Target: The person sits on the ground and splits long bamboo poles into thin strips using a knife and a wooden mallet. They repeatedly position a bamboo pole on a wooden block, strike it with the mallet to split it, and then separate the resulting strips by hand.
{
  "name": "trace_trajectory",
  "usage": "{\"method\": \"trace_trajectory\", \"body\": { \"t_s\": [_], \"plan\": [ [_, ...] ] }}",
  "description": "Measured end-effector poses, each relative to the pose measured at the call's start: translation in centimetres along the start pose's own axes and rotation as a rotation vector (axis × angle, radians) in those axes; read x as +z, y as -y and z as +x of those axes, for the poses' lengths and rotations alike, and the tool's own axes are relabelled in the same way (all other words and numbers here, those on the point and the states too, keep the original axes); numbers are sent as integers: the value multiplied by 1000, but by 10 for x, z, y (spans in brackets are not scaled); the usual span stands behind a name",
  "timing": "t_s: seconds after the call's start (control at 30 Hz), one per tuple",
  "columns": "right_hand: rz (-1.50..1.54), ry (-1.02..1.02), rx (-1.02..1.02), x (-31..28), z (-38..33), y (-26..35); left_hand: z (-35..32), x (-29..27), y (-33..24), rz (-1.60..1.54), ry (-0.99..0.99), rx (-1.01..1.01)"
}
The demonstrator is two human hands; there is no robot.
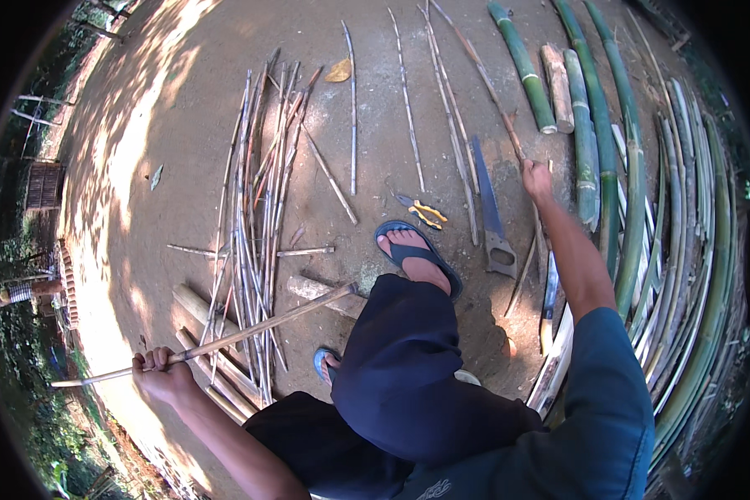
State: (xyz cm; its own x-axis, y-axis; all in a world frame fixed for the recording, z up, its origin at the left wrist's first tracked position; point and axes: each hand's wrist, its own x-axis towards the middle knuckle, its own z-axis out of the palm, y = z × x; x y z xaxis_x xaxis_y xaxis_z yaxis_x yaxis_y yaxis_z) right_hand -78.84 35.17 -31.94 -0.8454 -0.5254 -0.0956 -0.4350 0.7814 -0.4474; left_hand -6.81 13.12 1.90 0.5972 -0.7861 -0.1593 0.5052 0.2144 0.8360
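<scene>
My left hand [163, 377], stretched out to the lower left, is wrapped round a long thin bamboo stick [258, 327]. This stick slants over the lower end of a pile of thin bamboo sticks [262, 183]. On the right, the fingers of my right hand [537, 180] are closed round a brown bamboo stick [485, 77] that runs away toward the top edge. Just left of that hand a handsaw [490, 208] lies on the ground, blade pointing away. Pliers with yellow handles [423, 212] lie beyond my sandalled foot [417, 254].
Thick green bamboo poles [521, 67] and a bundle of split bamboo strips [683, 217] line the right side. Several single sticks [405, 100] lie spread on the dirt ahead. Short thick pieces [325, 296] rest near the pile. A dry leaf [339, 71] lies farther off.
</scene>
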Motion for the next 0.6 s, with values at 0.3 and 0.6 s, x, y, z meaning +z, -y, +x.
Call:
{"method": "trace_trajectory", "body": {
  "t_s": [0.3,0.6],
  "plan": [
    [230,-37,-162,-127,-107,121,-40,20,-17,-62,63,89],
    [612,116,-784,-244,-196,318,-42,18,-18,-191,234,-31]
  ]
}}
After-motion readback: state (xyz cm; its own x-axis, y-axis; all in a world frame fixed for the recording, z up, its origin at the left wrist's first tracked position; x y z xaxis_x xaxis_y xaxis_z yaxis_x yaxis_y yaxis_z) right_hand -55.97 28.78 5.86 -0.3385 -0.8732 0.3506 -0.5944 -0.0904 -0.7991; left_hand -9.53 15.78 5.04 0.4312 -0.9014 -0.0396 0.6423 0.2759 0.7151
